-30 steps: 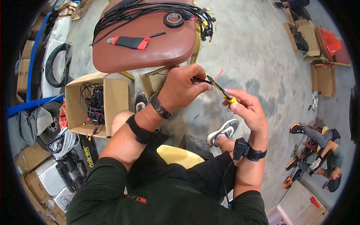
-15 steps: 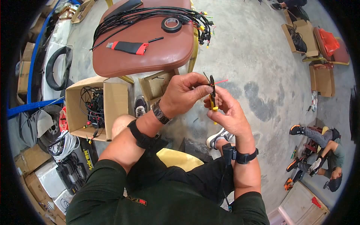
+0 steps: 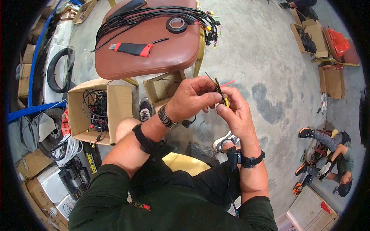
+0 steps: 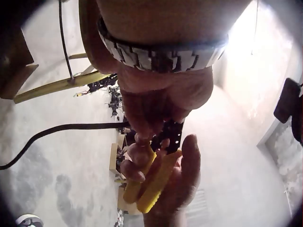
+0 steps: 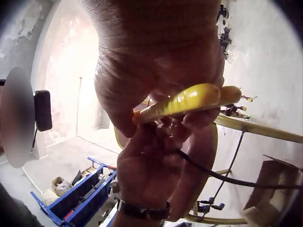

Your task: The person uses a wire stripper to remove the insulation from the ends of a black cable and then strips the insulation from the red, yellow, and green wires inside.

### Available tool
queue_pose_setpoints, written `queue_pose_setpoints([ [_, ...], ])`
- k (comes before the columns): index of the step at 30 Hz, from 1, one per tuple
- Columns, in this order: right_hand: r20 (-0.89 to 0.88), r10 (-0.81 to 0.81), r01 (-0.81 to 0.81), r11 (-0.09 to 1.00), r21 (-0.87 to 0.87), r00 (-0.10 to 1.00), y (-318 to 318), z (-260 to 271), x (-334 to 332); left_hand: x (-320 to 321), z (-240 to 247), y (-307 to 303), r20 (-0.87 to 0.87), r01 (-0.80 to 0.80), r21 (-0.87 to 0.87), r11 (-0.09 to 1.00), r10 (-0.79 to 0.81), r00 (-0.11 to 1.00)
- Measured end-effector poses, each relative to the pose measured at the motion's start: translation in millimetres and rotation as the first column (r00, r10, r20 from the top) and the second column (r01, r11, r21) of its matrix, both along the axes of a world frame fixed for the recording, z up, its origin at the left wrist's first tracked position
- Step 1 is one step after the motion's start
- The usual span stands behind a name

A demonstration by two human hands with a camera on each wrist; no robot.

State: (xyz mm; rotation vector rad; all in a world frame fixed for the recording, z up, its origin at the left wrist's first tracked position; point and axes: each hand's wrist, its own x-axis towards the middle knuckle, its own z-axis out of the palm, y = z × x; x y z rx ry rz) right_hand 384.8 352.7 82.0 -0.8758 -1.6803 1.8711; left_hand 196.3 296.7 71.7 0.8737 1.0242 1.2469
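Note:
Both hands meet in front of the lap in the head view. My left hand (image 3: pixel 194 97) pinches a black cable (image 4: pixel 66 126), which trails off to one side in the left wrist view. My right hand (image 3: pixel 239 117) grips a wire stripper (image 4: pixel 160 182) by its yellow handles. Its dark, hole-punched head reaches up to the left fingertips, which cover the cable's end. A thin red wire (image 3: pixel 228 82) sticks out beyond the fingers. Below the left hand hangs a black connector (image 3: pixel 187 123).
A brown padded chair (image 3: pixel 169 57) ahead carries a bundle of black cables (image 3: pixel 142 19), a roll of black tape (image 3: pixel 177 25) and a red-and-black utility knife (image 3: pixel 133 49). Left of the legs stands a cardboard box (image 3: pixel 119 111) of cables. Another person (image 3: pixel 339 158) sits at right.
My right hand has moved left and closer to the left hand, turning the wire stripper more upright. The red wire has tipped flatter. A connector now shows below the left hand.

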Motion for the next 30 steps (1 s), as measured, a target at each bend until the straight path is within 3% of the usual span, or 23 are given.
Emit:
queue_pose_setpoints([
  [9,0.040,0.059,-0.065,0.982,0.179,0.997,0.9,8.1,-6.5,-0.8,2.5,-0.7,0.093,-0.019,-0.066,0.998,0.025,0.995],
  [12,0.105,0.006,-0.026,0.981,0.194,0.994,-2.6,4.1,-8.5,-2.9,2.5,1.5,0.042,-0.035,-0.058,0.998,0.038,0.998],
  [18,0.094,-0.010,0.005,0.998,0.056,0.996,-4.6,3.6,-12.0,3.0,-2.6,2.1,0.105,-0.160,0.021,0.987,0.156,0.982],
  [24,-0.014,-0.020,0.019,1.000,-0.022,1.000,-6.5,5.0,-15.4,3.4,9.7,2.0,0.135,-0.178,0.056,0.982,0.169,0.976],
  [30,-0.084,-0.021,0.017,0.999,-0.048,0.996,-6.3,2.2,-16.0,2.9,1.9,2.2,0.065,-0.198,0.077,0.977,0.194,0.979],
])
